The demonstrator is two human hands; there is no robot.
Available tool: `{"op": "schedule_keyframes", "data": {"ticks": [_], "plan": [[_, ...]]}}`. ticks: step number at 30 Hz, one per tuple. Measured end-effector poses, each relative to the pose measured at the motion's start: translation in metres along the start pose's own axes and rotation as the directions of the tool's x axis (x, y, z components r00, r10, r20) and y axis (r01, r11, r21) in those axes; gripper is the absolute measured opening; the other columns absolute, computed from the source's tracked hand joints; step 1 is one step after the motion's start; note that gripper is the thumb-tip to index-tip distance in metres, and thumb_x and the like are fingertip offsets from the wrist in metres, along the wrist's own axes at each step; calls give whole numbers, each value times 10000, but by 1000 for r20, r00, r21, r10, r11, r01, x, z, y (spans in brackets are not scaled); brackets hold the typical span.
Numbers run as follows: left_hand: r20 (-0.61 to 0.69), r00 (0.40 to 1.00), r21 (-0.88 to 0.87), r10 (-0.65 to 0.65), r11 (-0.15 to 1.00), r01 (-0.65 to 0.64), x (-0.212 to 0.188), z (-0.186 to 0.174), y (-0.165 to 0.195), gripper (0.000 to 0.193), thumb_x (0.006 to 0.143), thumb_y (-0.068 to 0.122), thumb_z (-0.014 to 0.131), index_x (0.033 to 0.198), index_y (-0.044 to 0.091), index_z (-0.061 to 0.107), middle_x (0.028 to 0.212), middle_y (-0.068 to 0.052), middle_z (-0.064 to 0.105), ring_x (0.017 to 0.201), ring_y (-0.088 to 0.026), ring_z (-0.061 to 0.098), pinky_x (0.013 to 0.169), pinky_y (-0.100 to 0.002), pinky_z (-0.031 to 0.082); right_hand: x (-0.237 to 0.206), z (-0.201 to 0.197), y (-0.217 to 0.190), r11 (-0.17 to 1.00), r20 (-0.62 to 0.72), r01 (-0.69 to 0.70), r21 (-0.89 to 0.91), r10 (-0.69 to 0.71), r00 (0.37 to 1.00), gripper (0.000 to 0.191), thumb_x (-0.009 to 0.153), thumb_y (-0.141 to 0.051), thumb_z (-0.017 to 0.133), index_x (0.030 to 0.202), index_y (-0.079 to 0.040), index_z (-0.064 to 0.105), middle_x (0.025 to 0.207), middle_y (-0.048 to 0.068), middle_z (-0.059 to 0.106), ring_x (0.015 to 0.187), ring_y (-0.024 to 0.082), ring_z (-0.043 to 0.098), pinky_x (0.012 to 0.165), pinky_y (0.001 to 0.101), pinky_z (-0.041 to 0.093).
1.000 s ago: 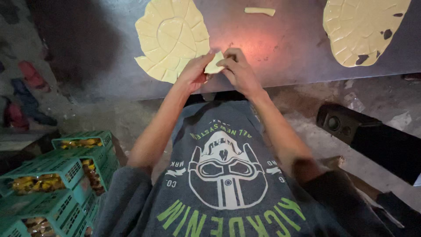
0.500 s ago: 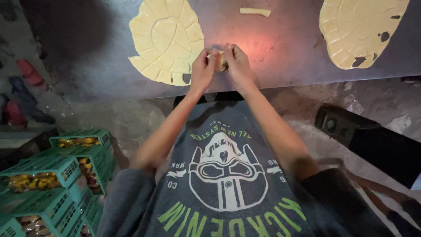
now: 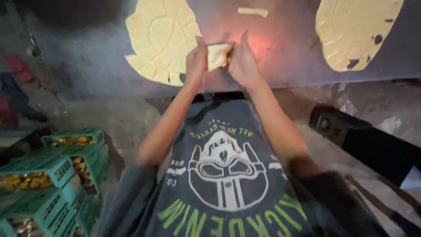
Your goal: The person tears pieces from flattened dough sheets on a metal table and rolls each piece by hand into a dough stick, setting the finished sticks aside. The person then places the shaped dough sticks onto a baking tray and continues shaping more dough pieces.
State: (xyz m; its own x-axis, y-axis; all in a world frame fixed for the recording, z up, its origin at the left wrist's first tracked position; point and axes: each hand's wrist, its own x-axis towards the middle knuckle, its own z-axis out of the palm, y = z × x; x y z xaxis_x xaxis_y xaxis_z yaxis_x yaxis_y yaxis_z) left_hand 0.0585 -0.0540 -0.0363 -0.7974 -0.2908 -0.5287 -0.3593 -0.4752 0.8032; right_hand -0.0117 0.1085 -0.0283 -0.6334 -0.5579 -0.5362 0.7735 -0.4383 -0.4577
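Both of my hands are raised over the dark metal work surface [image 3: 285,57] and pinch one small pale piece of dough [image 3: 217,55] between them. My left hand [image 3: 196,61] grips its left side and my right hand [image 3: 242,61] its right side. Just to the left lies a large flat sheet of yellow dough [image 3: 160,37] scored into segments, with a round cut in its middle. My left hand overlaps that sheet's right edge.
A second flat dough sheet [image 3: 353,30] with dark holes lies at the far right of the surface. A small dough strip [image 3: 252,11] rests near the top. Green plastic crates [image 3: 52,175] of yellow items stand at lower left. A black box [image 3: 364,140] sits at right.
My hands have come together from the dough sheet's edge and now hold the small dough piece between them, slightly higher and nearer the middle. The view has also shifted closer.
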Motion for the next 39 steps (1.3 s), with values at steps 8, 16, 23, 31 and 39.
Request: {"op": "schedule_keyframes", "data": {"ticks": [8,16,23,31,39], "plan": [[115,983,-25,-140,989,144,-12,-17,13,392,1020,449,626,863,90,643,677,33,574,527,-65,516,436,-260,374,-33,-14,46,963,-148,-268,24,269,952,349,1002,-149,629,1335,-72,555,1133,68,650,947,167,652,843,335,577],[323,946,195,-28,980,-37,-1,-80,-3,292,1019,320,659,1176,74,665,856,-25,670,650,-87,595,495,-245,458,-116,-16,-53,146,-3,547,-824,-967,254,517,1002,-297,613,1399,3,473,1365,187,510,1227,340,534,1007,489,438],[552,815,584,177,614,-530,1,-39,-29,179,1033,242,675,1139,99,694,1074,-91,733,974,-254,721,871,-390,571,-56,-24,13,-731,266,-160,-663,-431,863,786,1027,-503,554,1546,40,321,1586,271,352,1450,458,371,1126,600,262],[862,314,469,398,-390,-792,15,50,-25,544,890,323,573,1324,0,626,1384,-166,605,1269,-297,543,1034,-523,398,-54,-79,-30,-340,431,282,-897,-530,730,426,1083,-127,566,1473,29,497,1482,249,545,1398,443,522,1210,511,423],[272,956,540,111,805,-247,67,110,17,340,1048,302,533,1098,7,694,1073,-170,759,1035,-348,719,965,-416,545,15,-67,-70,-396,511,326,-858,-610,605,275,954,-114,726,1220,-76,667,1191,131,660,1123,352,611,991,433,484]]}}
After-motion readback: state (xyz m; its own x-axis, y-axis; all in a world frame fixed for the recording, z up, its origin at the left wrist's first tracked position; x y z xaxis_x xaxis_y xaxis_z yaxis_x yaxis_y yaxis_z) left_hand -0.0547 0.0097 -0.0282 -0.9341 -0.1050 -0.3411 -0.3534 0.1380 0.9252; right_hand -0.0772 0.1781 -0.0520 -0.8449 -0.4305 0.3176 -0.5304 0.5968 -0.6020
